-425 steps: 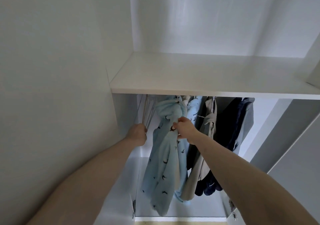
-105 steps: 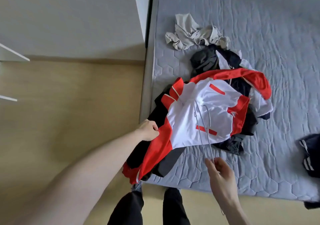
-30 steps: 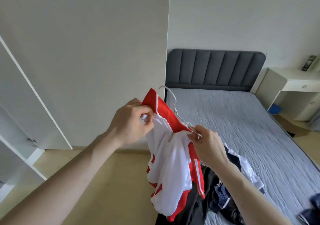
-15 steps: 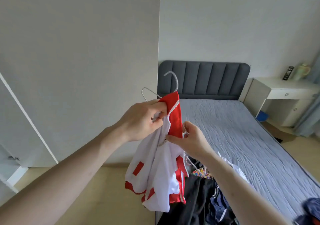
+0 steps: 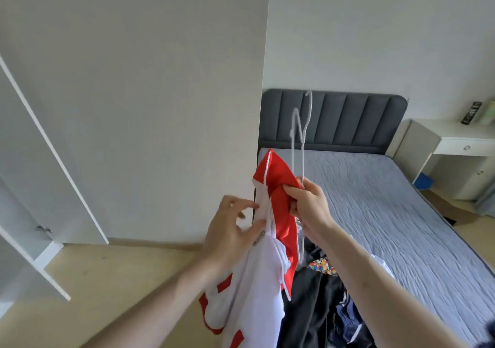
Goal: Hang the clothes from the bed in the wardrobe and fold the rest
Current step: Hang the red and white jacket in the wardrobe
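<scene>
Red-and-white jacket (image 5: 263, 275) is held up in the air near the foot of the bed (image 5: 388, 200), over its left edge, clear of the mattress. White wire hanger (image 5: 299, 144) now stands almost upright against the headboard (image 5: 348, 117); half a second ago its hook leaned left beside the red collar. Lower wire runs down behind the red fabric, so it looks partly threaded into the garment, shoulders not yet seated.

Judgement: hanging step is mid-way; jacket needs seating on the hanger before it goes to the wardrobe (image 5: 32, 187).

Left hand (image 5: 230, 229) has let go of the collar it pinched earlier: fingers now spread and only lightly bent, tips touching the white front edge near the zip. Right hand (image 5: 308, 203) has risen and grips a bunch of red collar together with the hanger wire, fingers curled, forearm angled up from lower right.

Dark clothes pile (image 5: 321, 307) lies on the bed's near left corner, below the jacket.
</scene>
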Demonstrator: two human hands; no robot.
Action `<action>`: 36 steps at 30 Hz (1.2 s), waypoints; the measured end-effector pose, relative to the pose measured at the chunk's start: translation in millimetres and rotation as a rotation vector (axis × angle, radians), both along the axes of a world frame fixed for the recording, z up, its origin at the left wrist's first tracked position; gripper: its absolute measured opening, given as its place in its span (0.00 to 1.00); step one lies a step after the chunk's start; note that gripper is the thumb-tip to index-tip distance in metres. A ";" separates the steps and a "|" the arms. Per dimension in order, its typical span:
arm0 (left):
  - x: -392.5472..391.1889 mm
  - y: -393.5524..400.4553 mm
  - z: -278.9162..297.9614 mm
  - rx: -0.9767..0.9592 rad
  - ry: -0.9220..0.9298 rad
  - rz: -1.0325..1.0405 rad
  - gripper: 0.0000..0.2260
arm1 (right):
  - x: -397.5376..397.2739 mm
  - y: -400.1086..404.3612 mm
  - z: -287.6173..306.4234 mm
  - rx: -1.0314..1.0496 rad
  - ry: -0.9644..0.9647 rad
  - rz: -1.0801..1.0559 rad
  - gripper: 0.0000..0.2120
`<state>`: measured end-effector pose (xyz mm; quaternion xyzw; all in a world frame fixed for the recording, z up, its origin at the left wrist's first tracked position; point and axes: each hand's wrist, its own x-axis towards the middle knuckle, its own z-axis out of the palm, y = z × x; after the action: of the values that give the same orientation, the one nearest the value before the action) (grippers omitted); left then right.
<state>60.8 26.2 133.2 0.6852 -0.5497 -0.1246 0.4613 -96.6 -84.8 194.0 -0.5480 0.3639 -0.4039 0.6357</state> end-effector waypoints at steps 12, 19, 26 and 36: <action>-21.7 9.9 -49.0 0.212 0.127 -0.226 0.10 | -3.0 0.6 -0.5 0.012 -0.049 -0.036 0.21; -31.5 1.9 -60.8 0.418 0.290 -0.314 0.15 | -11.0 -6.7 2.3 0.007 -0.053 -0.100 0.22; -39.3 -12.5 -66.5 0.344 0.496 -0.331 0.10 | -25.5 -14.4 2.0 -0.029 -0.003 -0.137 0.17; -50.3 -16.4 -42.8 0.162 0.440 -0.344 0.07 | -45.5 -19.1 0.5 -0.084 0.153 -0.213 0.07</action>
<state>10.5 9.8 90.4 0.5731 -0.5328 -0.3899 0.4854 -142.1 -103.9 194.5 -0.5618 0.4502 -0.4408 0.5360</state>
